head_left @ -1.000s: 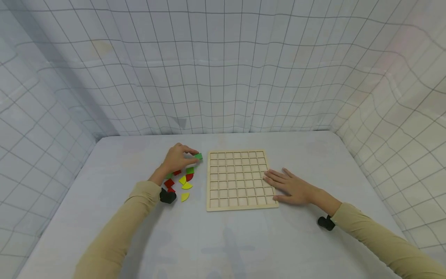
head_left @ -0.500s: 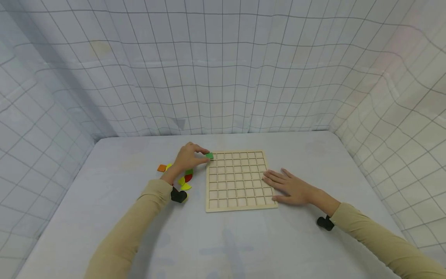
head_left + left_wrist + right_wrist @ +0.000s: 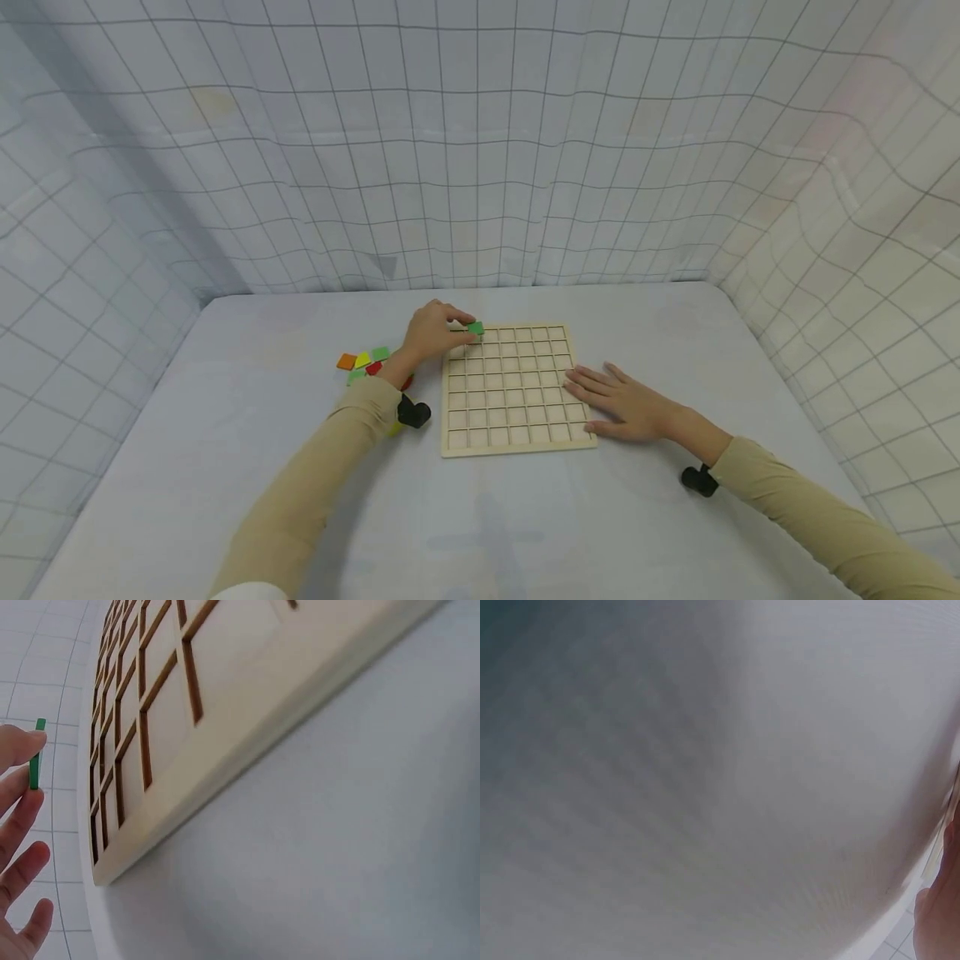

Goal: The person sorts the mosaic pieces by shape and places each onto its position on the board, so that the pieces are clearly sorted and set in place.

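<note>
Between thumb and fingertips my left hand [image 3: 433,330] pinches a thin green square tile [image 3: 476,328], held over the back row of a pale wooden grid board [image 3: 483,452]. In the left wrist view the green tile [image 3: 36,754] is seen edge-on, apart from the board [image 3: 187,780]. My right hand [image 3: 630,406] lies flat with its fingers spread, the fingertips resting on the board's right edge. Only a bit of that hand [image 3: 941,915] shows in the right wrist view.
Left of the board lie loose tiles: an orange square [image 3: 347,362], a yellow piece [image 3: 363,359], green squares [image 3: 381,353] and a red one [image 3: 373,367]. My left forearm hides part of the pile. A white sheet with grid lines [image 3: 480,167] hangs behind the table [image 3: 637,533].
My left hand has carried the green tile rightward from beside the pile to above the board's back row. The right hand stays in place on the board's edge.
</note>
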{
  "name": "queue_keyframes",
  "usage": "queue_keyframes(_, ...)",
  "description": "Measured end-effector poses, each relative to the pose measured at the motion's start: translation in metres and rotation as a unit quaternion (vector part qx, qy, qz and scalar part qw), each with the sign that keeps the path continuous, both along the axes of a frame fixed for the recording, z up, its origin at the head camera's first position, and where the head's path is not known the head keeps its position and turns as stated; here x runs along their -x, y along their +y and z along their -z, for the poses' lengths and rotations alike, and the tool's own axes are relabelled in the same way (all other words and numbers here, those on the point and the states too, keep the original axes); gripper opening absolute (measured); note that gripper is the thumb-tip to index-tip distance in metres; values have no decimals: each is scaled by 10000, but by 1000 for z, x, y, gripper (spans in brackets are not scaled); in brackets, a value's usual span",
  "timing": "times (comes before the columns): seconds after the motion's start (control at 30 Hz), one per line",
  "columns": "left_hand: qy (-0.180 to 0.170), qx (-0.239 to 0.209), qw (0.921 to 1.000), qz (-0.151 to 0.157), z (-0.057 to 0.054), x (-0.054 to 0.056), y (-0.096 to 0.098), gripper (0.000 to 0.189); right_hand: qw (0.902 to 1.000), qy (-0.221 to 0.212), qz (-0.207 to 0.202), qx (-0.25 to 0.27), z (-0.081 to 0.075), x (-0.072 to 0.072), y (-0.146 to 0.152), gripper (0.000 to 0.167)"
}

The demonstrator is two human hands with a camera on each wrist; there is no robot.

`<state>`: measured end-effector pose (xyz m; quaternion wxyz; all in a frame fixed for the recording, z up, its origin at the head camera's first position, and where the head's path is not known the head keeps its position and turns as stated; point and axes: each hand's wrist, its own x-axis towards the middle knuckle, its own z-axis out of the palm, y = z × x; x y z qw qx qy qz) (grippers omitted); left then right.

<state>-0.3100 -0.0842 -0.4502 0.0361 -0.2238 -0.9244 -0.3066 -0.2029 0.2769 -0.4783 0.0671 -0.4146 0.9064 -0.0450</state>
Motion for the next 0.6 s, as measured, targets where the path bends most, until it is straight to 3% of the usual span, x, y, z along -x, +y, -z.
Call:
queue_keyframes(0.1,-184,39,9998,-25,-2,2,10,31,10000,9,7,-52,-1,0,0,69)
queue_keyframes(0.4,-165,-61,9997,170,0,7,34,30,9999,58,-55,95,-2,-1,-2,70)
queue_keyframes(0.6,-414,-413,9983,79,2,7,53,29,9999,-117,41,29,-1,0,1,69)
